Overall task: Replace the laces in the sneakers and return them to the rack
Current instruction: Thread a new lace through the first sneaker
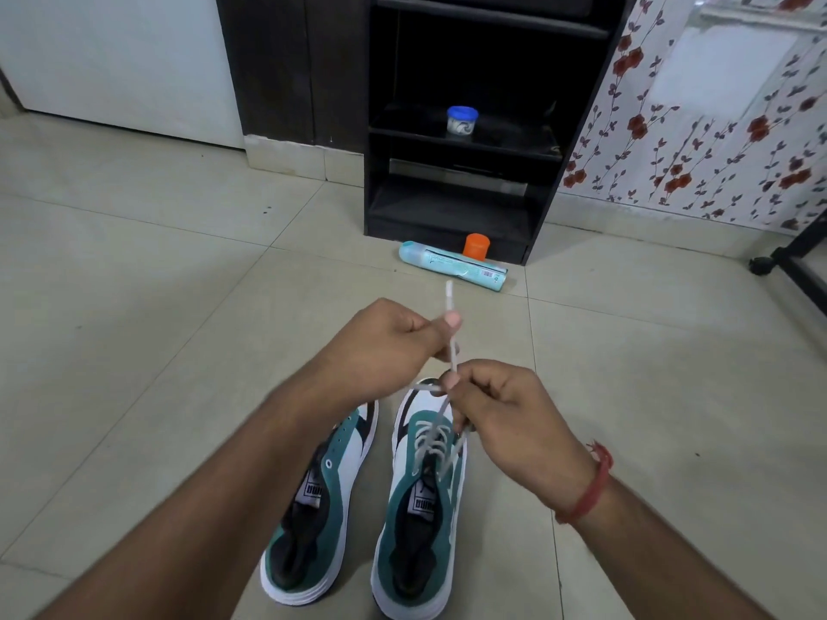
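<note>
Above the unlaced teal-and-white suede sneaker [313, 507], the left hand [380, 346] pinches the white flat lace [451, 346]; just right, the right hand [505, 418] pinches it over the laced sneaker [420, 507], near the black wooden rack [465, 127].

Readable: "PUMA", with a logo above it, on the tongue label of the right sneaker [418, 494], lower centre of the frame; same label, partly legible, on the left sneaker [313, 498]. Barcode and blurred, unreadable print on the teal tube [452, 261], centre.
</note>
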